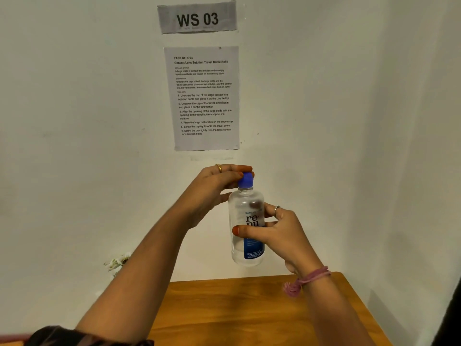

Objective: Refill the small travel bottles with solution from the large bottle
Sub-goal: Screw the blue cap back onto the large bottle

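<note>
large bottle (pixel 247 228) upright in right hand (pixel 282 236), left hand (pixel 214 188) pinching cap (pixel 245 180).

Wooden table (pixel 232 310), wall sign (pixel 197 18), instruction sheet (pixel 203 98), flowers (pixel 117 262).

The right hand (pixel 282 231) covers part of the large bottle's (pixel 245 203) label, left hand (pixel 214 188) fingers hide the blue cap's (pixel 245 180) far side, and small label print below the thumb is unreadable.

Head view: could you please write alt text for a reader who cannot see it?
A right hand holds a clear large bottle upright above a wooden table, while the left hand grips its blue cap. Printed instructions hang on the wall behind.
</note>
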Available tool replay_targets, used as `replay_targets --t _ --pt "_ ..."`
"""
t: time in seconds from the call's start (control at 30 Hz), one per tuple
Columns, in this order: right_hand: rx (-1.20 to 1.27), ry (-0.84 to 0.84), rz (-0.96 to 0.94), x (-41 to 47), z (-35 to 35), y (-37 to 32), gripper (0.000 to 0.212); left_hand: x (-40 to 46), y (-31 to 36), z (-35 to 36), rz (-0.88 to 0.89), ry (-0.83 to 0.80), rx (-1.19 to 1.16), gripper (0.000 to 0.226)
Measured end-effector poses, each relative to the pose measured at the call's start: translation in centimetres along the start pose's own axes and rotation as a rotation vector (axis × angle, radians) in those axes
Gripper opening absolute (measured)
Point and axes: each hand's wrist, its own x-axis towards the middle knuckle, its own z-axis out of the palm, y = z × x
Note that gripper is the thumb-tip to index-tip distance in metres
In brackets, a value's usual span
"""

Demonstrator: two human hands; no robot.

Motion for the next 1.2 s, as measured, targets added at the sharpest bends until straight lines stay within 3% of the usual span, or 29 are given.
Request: replay_targets --t 0.17,0.47,0.6,0.63,0.73,1.1,1.2 --pt "-0.012 -0.01 -0.004 0.0 0.0 -0.5 0.041 0.3 0.3 0.3 0.073 0.147 0.137 0.023" --pt "0.012 -0.026 0.007 0.4 -0.2 -0.8 0.035 0.9 0.8 -0.3 0.019 -0.058 0.026 0.021" --pt "-0.015 -0.038 -0.009 0.6 -0.4 -0.9 0.036 1.1 0.4 0.6 0.027 0.102 0.028 0.038" --pt "-0.023 -0.044 -0.013 0.6 -0.4 -0.8 0.037 1.3 0.2 0.6 0.031 0.124 0.02 0.032" --pt "-0.031 -0.045 -0.01 0.6 -0.5 -0.7 0.038 1.5 0.1 0.4 0.01 0.073 -0.03 0.008" --pt "-0.022 -0.053 0.007 1.4 -1.3 0.1 0.042 1.7 -0.6 -0.4 -0.035 -0.168 -0.053 0.026" --pt "-0.025 -0.056 0.016 1.7 -1.1 0.5 0.038 1.8 -0.8 0.2 -0.064 -0.134 -0.065 0.025"
